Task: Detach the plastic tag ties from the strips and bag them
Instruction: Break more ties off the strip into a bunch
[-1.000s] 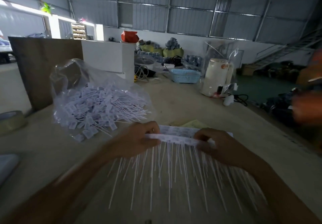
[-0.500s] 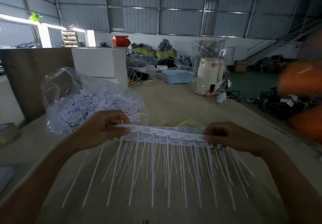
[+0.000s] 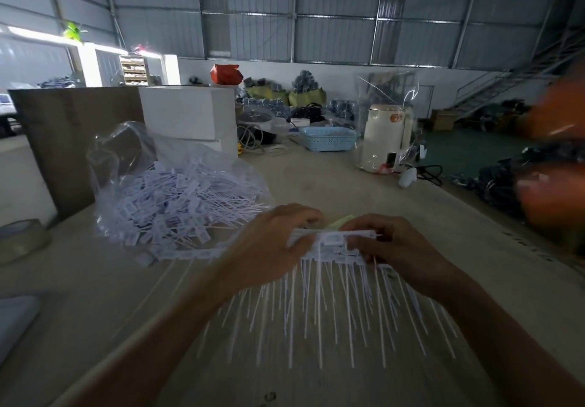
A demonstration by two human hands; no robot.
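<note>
Strip of tag ties (image 3: 332,243): I am holding it bunched between my two hands, just below the middle of the frame, above the table (image 3: 364,191); its white tails are fanning down toward the lower edge of the picture.
Left hand (image 3: 272,242): my fingers are curling over the strip's left end and my thumb is pressing in from below, so the flat tag heads are sitting pinched inside that grip.
Right hand (image 3: 389,245): my fingers are bending round the strip's right end, thumb and forefinger pinching the heads; one small white tip is poking out above my knuckles.
Gap between hands: the two hands are sitting close together, with a short crumpled run of heads showing between them.
Loose strip end (image 3: 190,254): a blurred white length is trailing left from under my left hand toward the bag.
Bag (image 3: 177,191): a clear plastic bag is lying left of centre, just beyond my left hand, heaped with loose white ties.
Tape roll (image 3: 19,239): sitting at the left edge of the frame.
Blue basket (image 3: 327,142): resting farther up the table, above centre.
White appliance (image 3: 384,140): standing wrapped in clear plastic, right of the basket.
</note>
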